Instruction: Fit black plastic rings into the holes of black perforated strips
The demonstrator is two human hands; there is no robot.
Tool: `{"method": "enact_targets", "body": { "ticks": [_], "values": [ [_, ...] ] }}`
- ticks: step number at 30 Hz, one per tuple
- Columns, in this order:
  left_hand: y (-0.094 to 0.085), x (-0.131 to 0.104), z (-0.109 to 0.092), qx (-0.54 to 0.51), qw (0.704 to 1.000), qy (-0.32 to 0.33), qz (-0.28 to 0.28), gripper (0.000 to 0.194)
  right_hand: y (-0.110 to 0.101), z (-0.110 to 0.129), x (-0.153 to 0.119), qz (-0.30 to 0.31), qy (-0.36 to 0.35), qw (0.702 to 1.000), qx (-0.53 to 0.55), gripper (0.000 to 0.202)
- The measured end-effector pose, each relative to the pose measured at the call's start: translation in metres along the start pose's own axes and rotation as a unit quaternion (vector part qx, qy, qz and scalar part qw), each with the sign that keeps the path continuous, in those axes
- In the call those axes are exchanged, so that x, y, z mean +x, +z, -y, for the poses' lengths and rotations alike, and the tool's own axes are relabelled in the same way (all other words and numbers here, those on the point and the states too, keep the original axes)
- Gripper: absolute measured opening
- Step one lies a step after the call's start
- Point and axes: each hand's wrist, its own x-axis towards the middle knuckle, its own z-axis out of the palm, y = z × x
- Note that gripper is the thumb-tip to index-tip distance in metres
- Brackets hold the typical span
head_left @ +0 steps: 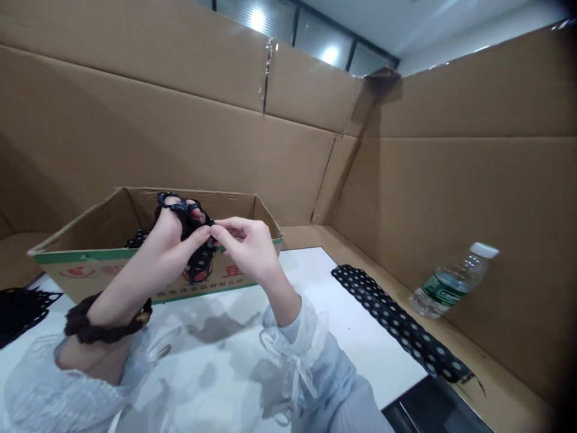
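Observation:
Over the near rim of an open cardboard box, my left hand is closed, with gathered black cloth with light dots wrapped about its fingers and hanging below. My right hand pinches at the edge of the same cloth, its thumb and fingertips meeting the left thumb. The cloth's exact kind cannot be made out. More dark dotted cloth lies inside the box, behind my left forearm. A dark brown scrunchie sits around my left wrist.
A flat black polka-dot cloth strip lies along the right of the white tabletop. Beyond it, a clear water bottle lies tilted by the cardboard wall. A bundle of black cords is at the left edge.

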Motion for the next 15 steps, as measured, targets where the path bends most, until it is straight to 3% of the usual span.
{"method": "enact_targets", "body": {
  "ticks": [3,6,8,9,11,13,15],
  "values": [
    [-0.006,-0.003,-0.01,-0.012,0.999,-0.038,0.005,0.018,-0.012,0.0,0.005,0.0,0.047,0.994,0.1,0.031],
    [-0.018,-0.007,-0.021,-0.017,0.993,-0.114,0.005,0.017,-0.036,-0.004,0.01,-0.144,0.015,0.985,0.098,0.035],
    [-0.025,-0.008,-0.023,-0.025,0.987,-0.161,0.005,0.017,-0.051,-0.017,0.016,-0.254,-0.01,0.966,0.038,0.037],
    [-0.026,-0.009,-0.024,-0.034,0.983,-0.18,0.006,0.017,-0.056,-0.026,0.019,-0.271,-0.016,0.962,-0.004,0.035],
    [-0.025,-0.008,-0.022,-0.056,0.977,-0.204,0.013,0.018,-0.057,-0.046,0.027,-0.242,-0.02,0.965,-0.097,0.027],
    [-0.019,-0.007,-0.019,-0.085,0.972,-0.217,0.018,0.022,-0.048,-0.059,0.033,-0.153,0.005,0.973,-0.173,0.026],
    [-0.013,-0.005,-0.015,-0.103,0.966,-0.236,0.015,0.031,-0.034,-0.058,0.033,-0.075,0.002,0.982,-0.174,0.031]
  ]
}}
